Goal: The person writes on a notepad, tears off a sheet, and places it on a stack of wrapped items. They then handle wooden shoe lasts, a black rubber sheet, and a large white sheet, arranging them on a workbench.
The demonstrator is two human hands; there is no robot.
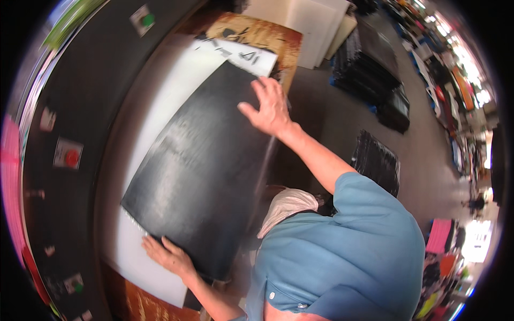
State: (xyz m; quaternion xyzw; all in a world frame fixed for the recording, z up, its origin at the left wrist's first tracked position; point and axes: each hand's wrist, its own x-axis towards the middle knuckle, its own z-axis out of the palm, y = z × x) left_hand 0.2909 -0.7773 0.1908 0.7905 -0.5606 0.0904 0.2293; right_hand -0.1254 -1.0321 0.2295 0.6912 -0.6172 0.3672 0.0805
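Note:
A large black rectangular sheet [198, 171], smooth and slightly shiny, lies on a white board [155, 278]. My left hand [170, 259] is at the sheet's lower end, with fingers stretched out over the white board and the thumb by the sheet's edge. Toward the upper right, my right hand [269, 109] is spread over the sheet's other end, near its corner and side edge. Neither hand is gripping anything. Whether the right palm presses on the sheet or hovers just above it, I cannot tell.
Black offcuts [249, 55] litter the board's far end. A dark machine beam [88, 107] with green and red buttons runs along the left. Worn wooden tabletop [286, 43] shows beyond the board. Stacks of black sheets [367, 61] stand on the floor at right, with another pile [376, 160] closer.

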